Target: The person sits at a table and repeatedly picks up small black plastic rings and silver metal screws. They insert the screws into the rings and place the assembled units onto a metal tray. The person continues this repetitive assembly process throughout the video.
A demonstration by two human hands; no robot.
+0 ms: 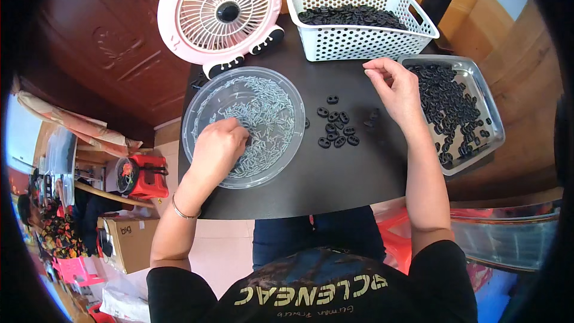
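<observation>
Left hand (pixel 223 142) is down in the clear round tub (pixel 197 107) by the table's (pixel 353 185) left edge, fingers bunched at the small metal screws (pixel 266 149); can't tell if any are gripped. Right hand (pixel 397 91) is beside the steel tray (pixel 494 110) near the right edge, thumb and index almost together; can't see if they pinch anything. Black two-hole pieces (pixel 340 142) lie loosely mid-table. White basket (pixel 365 52) sits at the far edge.

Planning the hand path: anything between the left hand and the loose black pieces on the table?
Yes: the right side of the clear round tub's rim lies between the left hand and the loose black pieces. Nothing else visible does.
</observation>
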